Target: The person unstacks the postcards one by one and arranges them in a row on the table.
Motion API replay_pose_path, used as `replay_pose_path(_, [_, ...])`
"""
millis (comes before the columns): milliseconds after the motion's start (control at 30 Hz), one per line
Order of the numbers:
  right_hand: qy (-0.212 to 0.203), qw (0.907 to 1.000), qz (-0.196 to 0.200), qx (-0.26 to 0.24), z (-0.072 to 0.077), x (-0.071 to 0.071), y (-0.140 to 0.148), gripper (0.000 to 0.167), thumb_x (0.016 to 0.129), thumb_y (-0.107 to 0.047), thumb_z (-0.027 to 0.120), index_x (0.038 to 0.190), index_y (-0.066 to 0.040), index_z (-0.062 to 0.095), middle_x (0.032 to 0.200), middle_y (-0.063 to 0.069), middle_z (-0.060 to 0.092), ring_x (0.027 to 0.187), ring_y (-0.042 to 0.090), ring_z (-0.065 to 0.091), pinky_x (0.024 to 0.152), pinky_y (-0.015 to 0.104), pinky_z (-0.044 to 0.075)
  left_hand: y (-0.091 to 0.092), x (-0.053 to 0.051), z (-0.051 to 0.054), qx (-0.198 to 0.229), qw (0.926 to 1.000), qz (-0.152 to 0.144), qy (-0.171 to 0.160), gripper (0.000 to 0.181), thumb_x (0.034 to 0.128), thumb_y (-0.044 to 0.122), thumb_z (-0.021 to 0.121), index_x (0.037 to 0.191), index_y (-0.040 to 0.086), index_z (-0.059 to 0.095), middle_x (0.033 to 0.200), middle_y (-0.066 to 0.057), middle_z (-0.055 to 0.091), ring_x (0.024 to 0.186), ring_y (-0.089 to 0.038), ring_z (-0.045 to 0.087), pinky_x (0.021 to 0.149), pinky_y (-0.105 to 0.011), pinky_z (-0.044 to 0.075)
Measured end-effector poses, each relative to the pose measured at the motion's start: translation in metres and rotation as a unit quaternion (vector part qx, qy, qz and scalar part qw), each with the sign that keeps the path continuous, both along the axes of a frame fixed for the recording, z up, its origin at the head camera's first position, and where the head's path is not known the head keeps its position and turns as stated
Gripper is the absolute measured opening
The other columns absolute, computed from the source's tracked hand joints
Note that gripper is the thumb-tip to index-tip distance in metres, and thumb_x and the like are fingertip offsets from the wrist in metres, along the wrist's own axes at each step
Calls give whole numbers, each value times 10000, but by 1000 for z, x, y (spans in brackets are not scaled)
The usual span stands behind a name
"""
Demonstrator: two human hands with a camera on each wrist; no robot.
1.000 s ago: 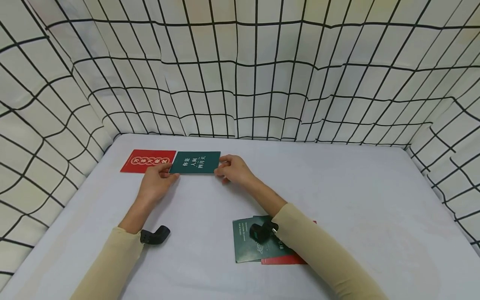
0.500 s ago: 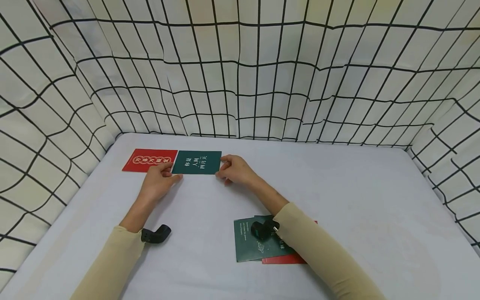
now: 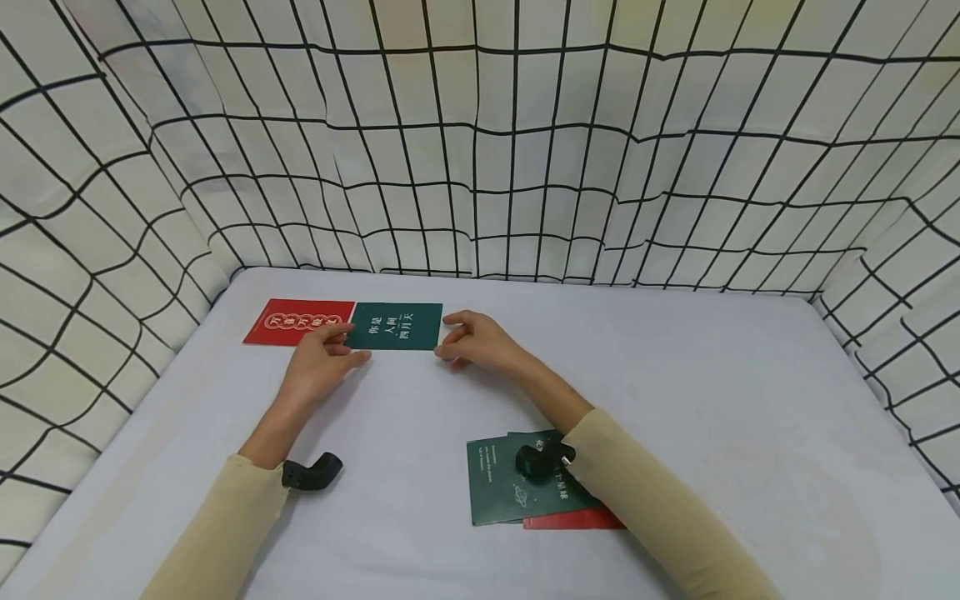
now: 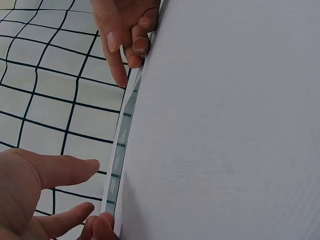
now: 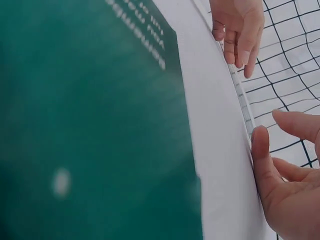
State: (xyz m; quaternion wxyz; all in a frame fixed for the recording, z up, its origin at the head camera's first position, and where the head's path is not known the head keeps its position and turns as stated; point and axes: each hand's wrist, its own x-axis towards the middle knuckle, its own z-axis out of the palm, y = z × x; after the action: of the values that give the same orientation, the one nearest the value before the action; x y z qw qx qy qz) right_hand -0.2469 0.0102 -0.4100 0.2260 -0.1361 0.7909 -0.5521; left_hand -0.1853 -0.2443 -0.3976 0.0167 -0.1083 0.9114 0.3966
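A green card point(image 3: 401, 329) with white characters lies flat on the white table, end to end with a red card point(image 3: 288, 312) on its left. My left hand point(image 3: 315, 367) rests where the two cards meet, its fingertips over the seam and its thumb by the near edge. At the green card's right end, my right hand point(image 3: 483, 342) has its thumb and fingers spread beside the edge, holding nothing. From the left wrist, the green card point(image 4: 120, 150) appears as a thin slanted strip between my left hand point(image 4: 30, 185) and right hand point(image 4: 130, 25).
Under my right forearm lies a loose stack of green cards point(image 3: 491, 483), with a red card point(image 3: 570, 521) poking out below. Black-lined netting over white cloth point(image 3: 525, 208) walls the table's back and sides. A black camera point(image 3: 311, 472) sits on my left wrist.
My right hand has drawn slightly right, away from the green card's edge. My left hand has slid a touch right along the seam. Both cards stay nearly in place.
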Motion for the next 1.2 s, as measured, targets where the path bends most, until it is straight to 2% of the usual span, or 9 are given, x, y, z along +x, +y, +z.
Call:
replay_pose_path(67, [-56,9999,131,8,2,1,4,622,938,-147,758,1496,-37,507,1086,95,674,755,133,700,810,255,606,3,1,1,58,10000,-55,27,662,979,217,725,1550,19,454,1460,-269,512,1271,-400,554,961,-396,586])
replay_pose_path(167, [-137,9990,424,58,6,1,10,613,954,-190,746,1495,-36,504,1132,113,677,861,160,706,836,273,620,7,1,3,222,9994,-249,-5,678,984,230,722,1566,41,432,1475,-254,508,1285,-396,559,864,-318,600])
replay_pose_path(267, [-196,9972,711,147,11,3,17,585,973,-236,724,1483,-39,515,1194,124,689,959,183,706,872,290,622,12,1,6,457,9971,-589,-122,701,981,256,727,1578,62,415,1479,-238,506,1273,-380,566,771,-229,574])
replay_pose_path(333, [-221,9959,849,220,12,3,21,562,980,-258,714,1465,-39,533,1209,125,699,987,189,704,885,296,621,17,2,7,584,9943,-865,-237,692,980,273,729,1572,79,426,1472,-224,521,1256,-363,575,760,-221,563])
replay_pose_path(500, [-224,9928,1105,408,14,6,30,507,999,-305,681,1424,-49,574,1209,112,721,1025,178,697,906,303,614,29,6,8,597,9856,-1518,-445,617,965,297,737,1506,102,513,1421,-196,608,1239,-337,614,822,-280,581])
replay_pose_path(667, [-138,9891,1339,593,15,15,39,468,1015,-342,656,1392,-71,604,1184,89,727,1050,169,694,923,312,610,43,10,3,384,9768,-2060,-433,558,944,294,766,1444,127,585,1400,-155,645,1221,-308,652,934,-408,587])
replay_pose_path(767, [-123,9876,1404,689,17,20,47,444,1018,-340,653,1378,-82,616,1164,82,729,1043,169,697,918,313,612,53,10,1,301,9693,-2410,-392,539,932,287,785,1419,137,610,1382,-127,660,1211,-284,665,965,-454,565])
replay_pose_path(900, [-69,9876,1386,731,20,28,56,419,1017,-331,654,1360,-91,633,1149,87,726,1023,177,699,900,317,616,63,8,0,283,9595,-2779,-368,522,916,280,802,1389,137,632,1347,-98,681,1202,-265,667,976,-449,567])
replay_pose_path(1200, [283,9890,1172,853,20,39,76,385,1023,-309,654,1337,-86,652,1127,81,738,970,167,709,859,311,626,76,11,0,210,9417,-3346,-284,483,875,261,840,1315,138,682,1191,-24,715,1113,-184,639,917,-332,526])
